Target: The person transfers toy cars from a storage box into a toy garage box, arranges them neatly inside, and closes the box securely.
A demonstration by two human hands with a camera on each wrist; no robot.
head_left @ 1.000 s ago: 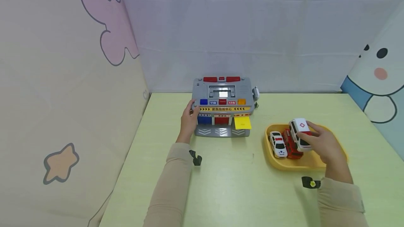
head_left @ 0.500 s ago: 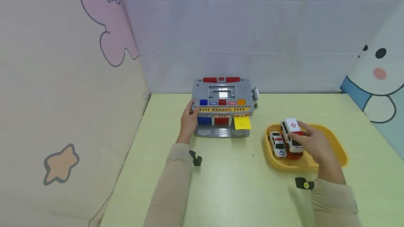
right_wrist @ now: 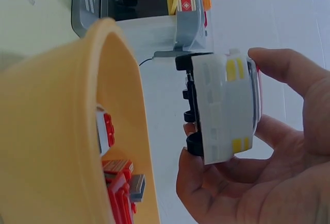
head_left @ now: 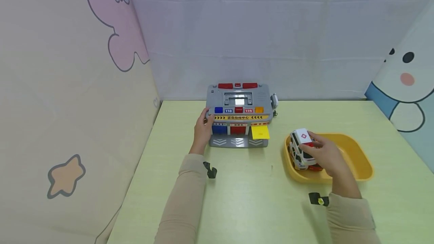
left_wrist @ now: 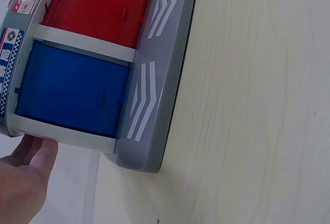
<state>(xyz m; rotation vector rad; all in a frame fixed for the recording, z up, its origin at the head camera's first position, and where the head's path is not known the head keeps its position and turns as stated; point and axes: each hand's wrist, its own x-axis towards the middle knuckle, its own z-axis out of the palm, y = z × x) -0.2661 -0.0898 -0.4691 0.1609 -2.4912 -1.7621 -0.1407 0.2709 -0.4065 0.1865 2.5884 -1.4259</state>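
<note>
My right hand (head_left: 327,157) grips a white and red toy ambulance (head_left: 303,142) by its sides, raised over the left part of a yellow tray (head_left: 359,157). In the right wrist view the ambulance (right_wrist: 221,108) is tilted, its black wheels facing the tray wall. Below it in the tray lie a white toy police car (head_left: 298,163), mostly covered, and a red toy truck (right_wrist: 121,193). At the left side of a grey toy emergency station (head_left: 239,102), my left hand (head_left: 202,132) holds its edge. The station's yellow door (head_left: 260,132) is raised; its blue door (left_wrist: 72,87) and red door (left_wrist: 98,10) are down.
A pale green table (head_left: 244,191) bears the station and the tray. Behind the station rises a cloth-covered wall (head_left: 271,40). A white piece (head_left: 275,100) sticks out from the station's right side.
My right hand has carried the ambulance leftward over the tray, from above the red truck to above the police car. The left hand and the station have stayed put.
</note>
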